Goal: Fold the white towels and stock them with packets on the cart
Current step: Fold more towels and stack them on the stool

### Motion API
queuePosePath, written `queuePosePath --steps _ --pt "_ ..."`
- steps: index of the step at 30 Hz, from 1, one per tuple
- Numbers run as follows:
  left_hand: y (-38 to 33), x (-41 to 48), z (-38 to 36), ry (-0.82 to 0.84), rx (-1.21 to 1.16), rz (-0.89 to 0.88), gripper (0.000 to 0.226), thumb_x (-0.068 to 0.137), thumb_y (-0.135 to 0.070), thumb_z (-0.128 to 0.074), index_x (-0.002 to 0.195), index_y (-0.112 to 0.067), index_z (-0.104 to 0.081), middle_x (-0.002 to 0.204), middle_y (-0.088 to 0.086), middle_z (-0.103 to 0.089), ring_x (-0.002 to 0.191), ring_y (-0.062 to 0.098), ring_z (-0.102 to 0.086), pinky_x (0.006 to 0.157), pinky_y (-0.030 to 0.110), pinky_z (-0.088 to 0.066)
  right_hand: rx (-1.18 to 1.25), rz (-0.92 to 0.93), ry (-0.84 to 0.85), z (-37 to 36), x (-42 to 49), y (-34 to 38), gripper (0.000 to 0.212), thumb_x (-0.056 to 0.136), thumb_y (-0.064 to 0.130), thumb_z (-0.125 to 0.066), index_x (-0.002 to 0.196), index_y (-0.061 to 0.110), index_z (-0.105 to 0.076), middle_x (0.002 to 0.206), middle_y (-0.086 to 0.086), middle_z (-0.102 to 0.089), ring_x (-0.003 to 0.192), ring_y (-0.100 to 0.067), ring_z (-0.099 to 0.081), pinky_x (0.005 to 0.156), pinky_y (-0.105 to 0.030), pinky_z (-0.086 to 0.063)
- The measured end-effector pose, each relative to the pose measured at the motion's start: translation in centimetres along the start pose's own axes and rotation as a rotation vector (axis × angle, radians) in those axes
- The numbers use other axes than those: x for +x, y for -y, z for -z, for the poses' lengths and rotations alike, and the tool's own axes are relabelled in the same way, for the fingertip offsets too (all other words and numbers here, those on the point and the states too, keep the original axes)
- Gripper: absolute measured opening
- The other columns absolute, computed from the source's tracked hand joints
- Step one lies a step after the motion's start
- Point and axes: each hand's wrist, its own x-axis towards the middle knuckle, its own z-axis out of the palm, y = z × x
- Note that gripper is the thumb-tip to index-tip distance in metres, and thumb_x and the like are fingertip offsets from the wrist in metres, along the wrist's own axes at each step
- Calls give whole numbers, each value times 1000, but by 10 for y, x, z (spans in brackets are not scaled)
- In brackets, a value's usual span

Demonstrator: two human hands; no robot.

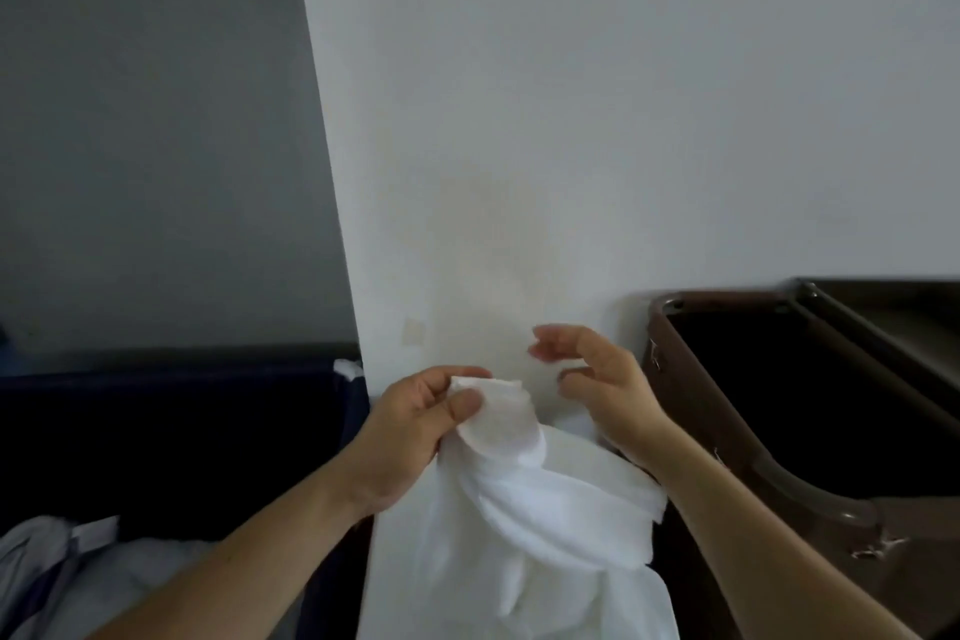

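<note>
Pinching a corner of the white towel [524, 509] in the left hand [410, 426] — held high to hang straight, probably — with right hand [602, 395] fingers loose, empty.

- The wall corner [571, 120] stands straight ahead, with a recessed wall [156, 120] set back on its left.
- A fabric bin [171, 431] sits low on the left, before the recessed wall, and crumpled linen [119, 572] lies in it.
- A cart tub [727, 300] stands on the right, against the wall corner.
- The towel [519, 509] hangs before the wall corner, between fabric bin and cart tub.
- The left grip [415, 426] pinches the towel's top edge; the right grip [602, 390] is just beside it on the right, fingers apart from the towel.
</note>
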Motion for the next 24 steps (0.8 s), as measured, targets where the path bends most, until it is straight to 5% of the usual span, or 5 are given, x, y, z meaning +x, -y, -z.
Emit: queuePosePath --steps 3,8,13,18,24 --pt "-24 1 7 98 21 -37 27 88 -18 -63 112 -6 -68 105 11 -73 98 24 -67 91 38 -55 -129 32 438 3 18 10 82 58 17 -62 138 29 -51 135 9 -59 125 -7 -53 103 -27 -42" --pt "-99 8 20 162 51 -229 17 88 -9 -65 104 -8 -69 93 9 -73 85 16 -69 76 26 -57 128 15 715 0 38 61 49 62 6 -64 110 17 -66 94 6 -68 90 -12 -62 79 -26 -50" --pt "-172 22 35 105 271 -452 22 85 -17 -57 105 -10 -64 79 -7 -71 73 5 -66 65 18 -55 116 191 452 15 58 129 40 57 12 -78 93 1 -63 85 -13 -60 79 -26 -59 75 -45 -48" --pt "-220 40 58 -77 587 -761 19 90 -47 -63 105 -36 -67 91 -13 -68 83 9 -62 77 32 -54 -139 439 238 35 56 183 33 57 33 -88 71 29 -58 72 10 -59 69 -13 -59 62 -31 -49" --pt "-182 70 99 -300 983 -749 16 87 -58 -45 98 -56 -56 94 -15 -65 88 16 -62 79 32 -50 -689 -4 475 54 49 142 21 73 27 -86 89 26 -73 94 3 -74 87 -12 -69 82 -25 -54"
